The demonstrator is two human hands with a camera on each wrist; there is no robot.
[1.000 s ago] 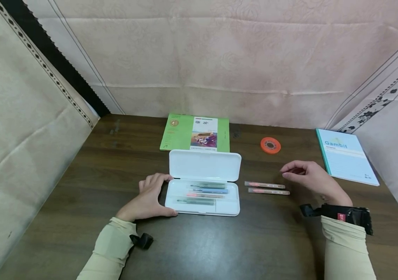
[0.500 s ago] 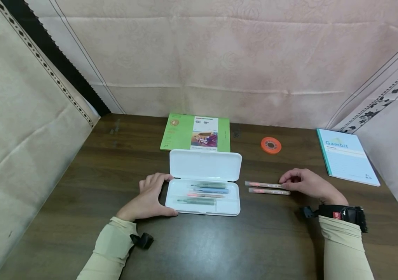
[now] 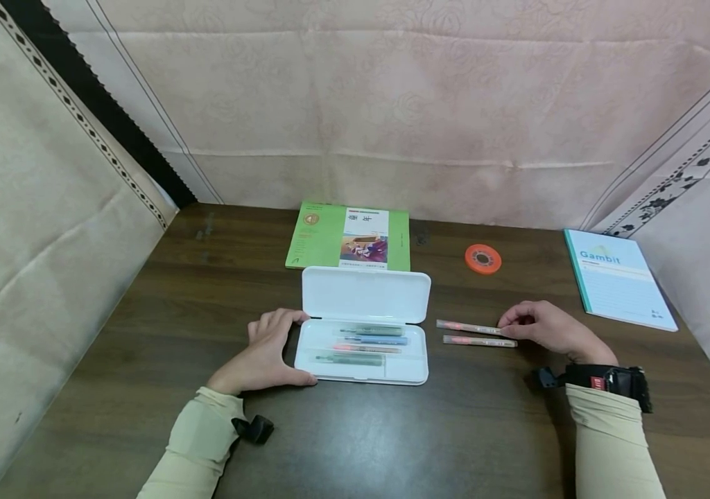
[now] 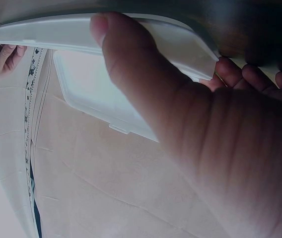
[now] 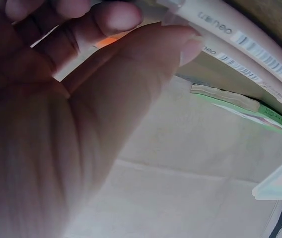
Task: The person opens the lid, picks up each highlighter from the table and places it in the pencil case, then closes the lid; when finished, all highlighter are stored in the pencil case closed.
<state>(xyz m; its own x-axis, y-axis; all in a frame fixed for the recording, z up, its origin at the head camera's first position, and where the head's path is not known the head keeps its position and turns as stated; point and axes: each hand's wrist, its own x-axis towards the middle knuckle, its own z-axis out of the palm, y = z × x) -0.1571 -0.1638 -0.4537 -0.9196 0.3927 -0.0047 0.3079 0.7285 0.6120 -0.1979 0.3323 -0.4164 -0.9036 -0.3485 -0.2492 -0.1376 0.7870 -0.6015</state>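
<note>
A white pencil case lies with its lid raised in the head view. My left hand grips its left end, thumb at the front edge and fingers at the back corner; the thumb shows against the case wall in the left wrist view. Inside the case are several pens, greenish, blue and pink. Right of the case, two pale pens with pink marks lie roughly parallel. My right hand pinches the right end of the farther pen; the nearer pen rests on the table.
Behind the case lies a green book. An orange disc with a grey centre sits to its right. A light blue notebook is at the far right, beyond my right hand. Cloth hangs around the dark wooden table.
My right hand has moved down and slightly left to the farther pen and taken its right end. That pen's left end has shifted slightly away. My left hand has stayed still.
</note>
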